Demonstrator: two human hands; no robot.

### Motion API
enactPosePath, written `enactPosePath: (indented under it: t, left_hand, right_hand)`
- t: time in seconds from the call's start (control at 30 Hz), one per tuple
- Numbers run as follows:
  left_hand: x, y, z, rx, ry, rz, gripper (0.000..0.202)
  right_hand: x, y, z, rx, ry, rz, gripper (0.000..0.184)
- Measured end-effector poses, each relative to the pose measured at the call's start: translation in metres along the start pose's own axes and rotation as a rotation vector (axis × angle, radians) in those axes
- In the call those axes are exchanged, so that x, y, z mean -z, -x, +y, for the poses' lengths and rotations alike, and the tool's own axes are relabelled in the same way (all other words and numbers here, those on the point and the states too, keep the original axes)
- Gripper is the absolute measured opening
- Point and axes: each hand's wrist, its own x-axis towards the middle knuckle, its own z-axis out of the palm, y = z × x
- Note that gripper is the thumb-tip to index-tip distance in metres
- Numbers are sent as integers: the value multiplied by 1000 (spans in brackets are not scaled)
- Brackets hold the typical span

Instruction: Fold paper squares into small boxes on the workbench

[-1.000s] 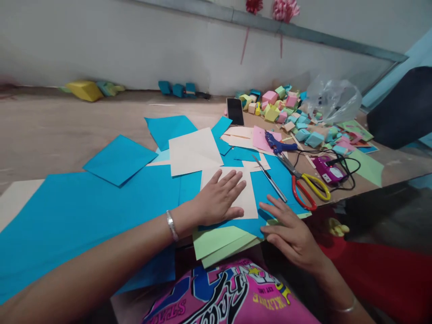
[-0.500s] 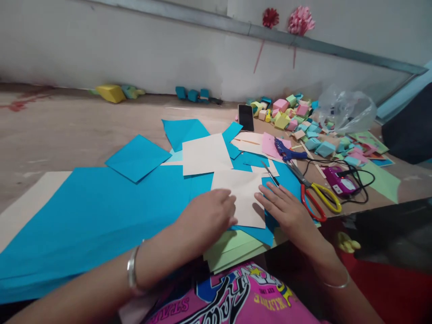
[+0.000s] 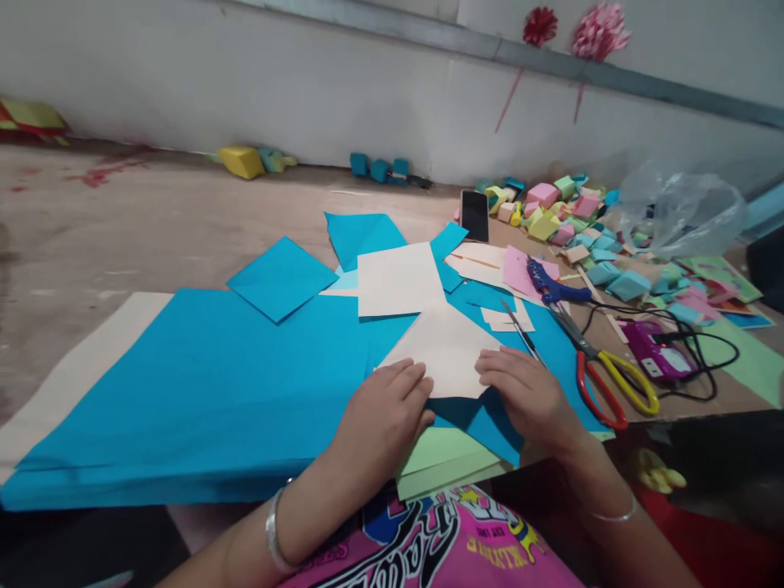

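A cream sheet of paper (image 3: pixel 442 351) lies turned cornerwise in front of me, its near edge bowed slightly up. My left hand (image 3: pixel 392 408) grips its left corner, fingers on top and thumb low at the near side. At the right corner, my right hand (image 3: pixel 530 392) holds the sheet with bent fingers; its thumb is hidden. Just behind lies a second cream paper square (image 3: pixel 399 282). Large blue paper (image 3: pixel 245 367) spreads beneath, and light green sheets (image 3: pixel 447 461) stick out at the near edge.
To the right are a craft knife (image 3: pixel 522 331), scissors (image 3: pixel 591 355), a blue glue gun (image 3: pixel 554 286) and a purple power box (image 3: pixel 658 351) with cable. Small folded paper boxes (image 3: pixel 542 224), a plastic bag (image 3: pixel 686 212) and a phone (image 3: pixel 474 216) stand farther back. Blue paper square (image 3: pixel 282 279) lies left.
The cream sheet has turned from square-on to cornerwise. Both hands have closed on its corners; the right fingers were spread before. The view has shifted left.
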Motion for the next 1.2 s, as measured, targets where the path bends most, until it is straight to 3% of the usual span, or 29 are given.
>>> enactPosePath:
  t: [0.07,0.2,0.27,0.33,0.47,0.7,0.97,1.1,1.2]
  left_hand:
    - [0,2,0,25,42,45,12]
    - [5,8,1,168,119,40,27]
    - [8,11,3,216,131,37,28]
    - [9,13,4,254,119,17,28]
    - [11,14,4,349,70,-32,28]
    - [19,16,-4,392,47,-163,24]
    - [19,14,-4,426,-10,-91,19]
    - [18,15,-5,441,-3,-110,6]
    - [15,16,-6,442,-8,-153,9]
  right_hand:
    - [2,2,-4,-61,-130,-7,27]
    - [4,3,-11,-233,-286,-92,27]
    - [3,2,-12,-332,-326,-95,17]
    - [-1,-1,-15,-417,-339,-68,11]
    - [-11,-7,-22,-525,-215,-49,17]
    - [-21,-10,-28,-582,29,-87,26]
    - [-24,-12,-27,-566,225,-61,29]
    - [-26,-10,-24,-555,238,-72,29]
    - [-26,-10,-21,-556,239,-88,29]
